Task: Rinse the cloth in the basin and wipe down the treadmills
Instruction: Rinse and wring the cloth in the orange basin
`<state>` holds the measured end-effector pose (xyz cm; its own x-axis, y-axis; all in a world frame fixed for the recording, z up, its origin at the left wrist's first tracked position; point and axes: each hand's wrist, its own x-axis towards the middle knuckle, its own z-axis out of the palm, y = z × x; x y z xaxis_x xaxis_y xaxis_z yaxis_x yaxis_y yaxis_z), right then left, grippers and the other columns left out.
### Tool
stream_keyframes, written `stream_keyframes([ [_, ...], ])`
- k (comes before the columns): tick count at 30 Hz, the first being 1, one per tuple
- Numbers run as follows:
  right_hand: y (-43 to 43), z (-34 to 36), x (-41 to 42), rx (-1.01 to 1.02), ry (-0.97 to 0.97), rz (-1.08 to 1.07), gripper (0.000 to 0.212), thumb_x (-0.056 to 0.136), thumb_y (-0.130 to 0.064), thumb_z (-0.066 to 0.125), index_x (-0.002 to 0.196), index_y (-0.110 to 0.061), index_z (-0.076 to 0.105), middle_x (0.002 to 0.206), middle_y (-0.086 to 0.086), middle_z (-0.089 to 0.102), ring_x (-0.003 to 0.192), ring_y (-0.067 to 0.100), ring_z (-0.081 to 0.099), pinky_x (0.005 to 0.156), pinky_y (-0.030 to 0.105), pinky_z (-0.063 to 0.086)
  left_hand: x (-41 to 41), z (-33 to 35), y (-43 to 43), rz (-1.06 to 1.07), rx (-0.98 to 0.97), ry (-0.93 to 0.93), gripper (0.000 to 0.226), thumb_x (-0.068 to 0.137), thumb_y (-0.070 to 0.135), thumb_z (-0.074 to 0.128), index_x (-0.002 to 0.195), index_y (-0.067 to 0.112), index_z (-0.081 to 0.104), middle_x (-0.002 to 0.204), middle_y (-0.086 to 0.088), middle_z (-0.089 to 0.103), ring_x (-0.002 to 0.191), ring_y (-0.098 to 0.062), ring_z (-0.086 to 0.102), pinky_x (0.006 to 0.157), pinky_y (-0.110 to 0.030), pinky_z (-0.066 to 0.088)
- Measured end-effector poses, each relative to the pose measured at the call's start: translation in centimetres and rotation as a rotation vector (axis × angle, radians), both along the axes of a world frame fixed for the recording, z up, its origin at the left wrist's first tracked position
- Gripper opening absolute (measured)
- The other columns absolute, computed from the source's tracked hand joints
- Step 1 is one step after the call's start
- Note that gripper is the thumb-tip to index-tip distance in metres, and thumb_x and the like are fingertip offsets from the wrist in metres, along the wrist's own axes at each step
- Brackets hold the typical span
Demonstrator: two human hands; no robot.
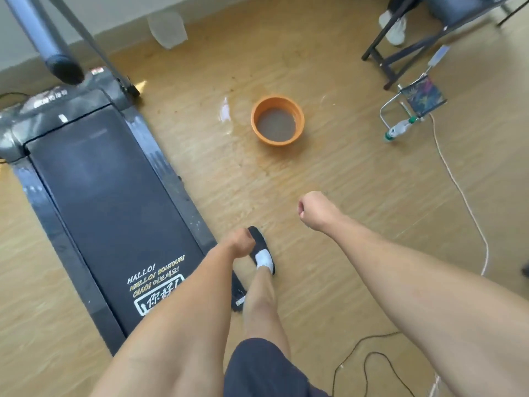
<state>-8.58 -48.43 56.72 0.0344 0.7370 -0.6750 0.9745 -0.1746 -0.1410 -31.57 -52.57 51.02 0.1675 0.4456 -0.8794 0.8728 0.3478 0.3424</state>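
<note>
Left hand (pixel 242 245): fingers curled into fist, nothing showing in grip, hanging over shoe (pixel 262 250) by treadmill's (pixel 108 196) rear corner. Right hand (pixel 313 209): fingers balled too, nothing seen in them, over floor (pixel 372 181). Ahead on floor, orange basin (pixel 255 121): round, cloudy grey water inside, puddle (pixel 224 113) just left. Treadmill at left: black belt, dark frame, lettering near end.

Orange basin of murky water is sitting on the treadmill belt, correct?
Not quite. The orange basin of murky water is sitting on the wooden floor, apart from the treadmill and to its right, not on the belt. The head view shows this.
</note>
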Motion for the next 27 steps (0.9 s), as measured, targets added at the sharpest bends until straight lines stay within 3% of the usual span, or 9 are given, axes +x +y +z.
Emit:
stream_keyframes([
  [5,16.4,-3.6,2.7,-0.039,0.003,0.062,0.020,0.085,-0.007,0.055,0.088,-0.017,0.072,0.096,0.010,0.074,0.095,0.033,0.073,0.088,0.043,0.061,5.2,-3.5,12.8,0.017,-0.089,0.005,0.028,0.102,0.011,0.049,0.109,-0.008,0.067,0.110,-0.030,0.069,0.102,-0.042,0.067,0.084,-0.048,0.054],
  [8,24.4,-3.2,4.6,-0.016,0.067,0.043,0.021,0.082,-0.009,0.052,0.084,-0.019,0.070,0.093,0.008,0.074,0.087,0.033,0.072,0.080,0.041,0.062,9.5,-3.7,21.9,0.078,-0.016,-0.030,0.025,0.097,0.009,0.050,0.099,-0.008,0.069,0.106,-0.025,0.074,0.097,-0.041,0.071,0.083,-0.046,0.057],
  [10,27.3,-2.0,5.9,-0.018,0.106,0.032,0.022,0.085,-0.008,0.051,0.088,-0.023,0.067,0.096,0.005,0.072,0.085,0.032,0.069,0.075,0.039,0.060,11.8,-3.1,26.3,0.099,0.040,-0.044,0.027,0.099,0.009,0.047,0.107,-0.005,0.069,0.112,-0.023,0.073,0.103,-0.041,0.070,0.089,-0.045,0.059],
  [14,36.1,-4.7,10.8,0.010,0.169,-0.073,0.042,0.097,-0.012,0.046,0.136,-0.027,0.047,0.113,0.003,0.060,0.097,0.030,0.059,0.071,0.041,0.049,16.3,-3.3,35.1,0.218,0.074,-0.089,0.027,0.101,0.015,0.048,0.116,0.006,0.069,0.117,-0.019,0.073,0.113,-0.040,0.068,0.098,-0.046,0.057],
  [18,44.6,-14.2,15.8,0.055,0.224,-0.351,0.046,0.098,-0.008,0.045,0.139,-0.030,0.046,0.111,0.003,0.060,0.125,0.027,0.045,0.084,0.044,0.057,18.1,-10.3,41.1,0.369,0.035,-0.056,0.023,0.105,0.020,0.049,0.123,0.016,0.062,0.115,-0.010,0.072,0.109,-0.032,0.068,0.096,-0.039,0.055],
  [20,47.3,-20.4,17.5,0.009,0.290,-0.441,0.045,0.096,-0.007,0.048,0.135,-0.030,0.048,0.116,0.000,0.058,0.122,0.031,0.055,0.066,0.040,0.060,18.5,-15.5,41.6,0.563,0.018,-0.053,0.026,0.108,0.023,0.048,0.134,0.020,0.054,0.120,-0.005,0.068,0.109,-0.028,0.068,0.092,-0.036,0.053],
  [23,50.5,-29.3,19.3,-0.073,0.337,-0.437,0.044,0.097,-0.006,0.053,0.135,-0.029,0.046,0.126,0.001,0.054,0.091,0.027,0.071,0.036,0.023,0.044,20.8,-24.4,40.4,0.837,-0.111,-0.092,0.028,0.107,0.010,0.048,0.135,0.017,0.053,0.132,-0.003,0.062,0.112,-0.019,0.066,0.088,-0.028,0.051],
  [25,52.2,-34.8,19.5,-0.111,0.350,-0.398,0.043,0.098,-0.007,0.054,0.134,-0.028,0.045,0.124,0.002,0.055,0.084,0.023,0.069,0.042,0.025,0.048,23.5,-30.1,40.6,0.983,-0.141,-0.111,0.023,0.106,0.006,0.047,0.122,0.018,0.057,0.137,0.000,0.061,0.113,-0.012,0.066,0.100,-0.034,0.051],
  [27,53.6,-39.7,18.2,-0.110,0.393,-0.319,0.042,0.098,-0.009,0.057,0.133,-0.029,0.047,0.123,0.002,0.061,0.097,0.024,0.067,0.073,0.033,0.057,25.6,-35.0,42.9,1.179,-0.075,-0.154,0.025,0.104,0.000,0.044,0.108,0.020,0.058,0.134,-0.005,0.066,0.109,-0.015,0.069,0.099,-0.037,0.050],
])
